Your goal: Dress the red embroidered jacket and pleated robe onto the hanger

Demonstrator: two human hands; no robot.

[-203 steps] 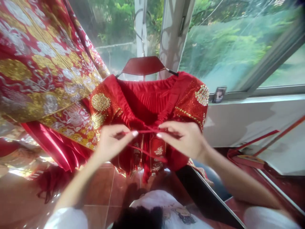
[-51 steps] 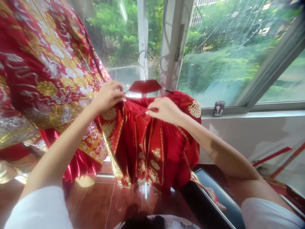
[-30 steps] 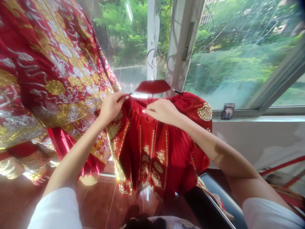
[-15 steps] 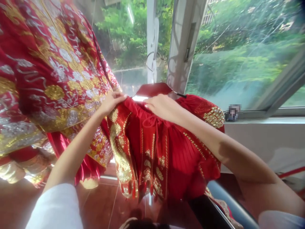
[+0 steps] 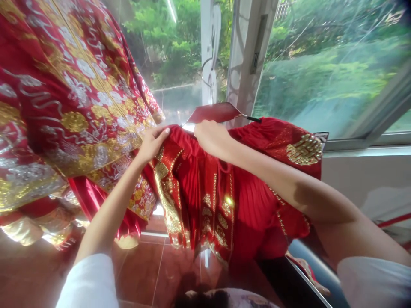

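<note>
A red pleated skirt (image 5: pixel 250 209) with a gathered waistband, a drawstring and gold beaded panels hangs spread out in front of me. My left hand (image 5: pixel 152 143) pinches the left end of its waistband between thumb and fingers. Near the waistband's middle, my right hand (image 5: pixel 212 137) is closed over the upper edge, its fingertips hidden behind the cloth. Just behind the waistband is a hanger (image 5: pixel 207 79) with a thin metal hook and a dark red centre piece (image 5: pixel 216 112). One black-tipped arm (image 5: pixel 253 119) of the hanger reaches to the skirt's right side.
At left hangs a large red jacket (image 5: pixel 93 94) with gold and silver embroidery. Behind the skirt are a window frame (image 5: pixel 245 55) and glass, with a sill (image 5: pixel 369 152) at right. Below lie a reddish tiled floor (image 5: pixel 173 265) and a dark flat object with a light edge (image 5: pixel 308 280).
The skirt's right side has shifted to the right and stretched wider, now covering the small object on the sill. My right hand's fingers have curled more tightly over the waistband.
</note>
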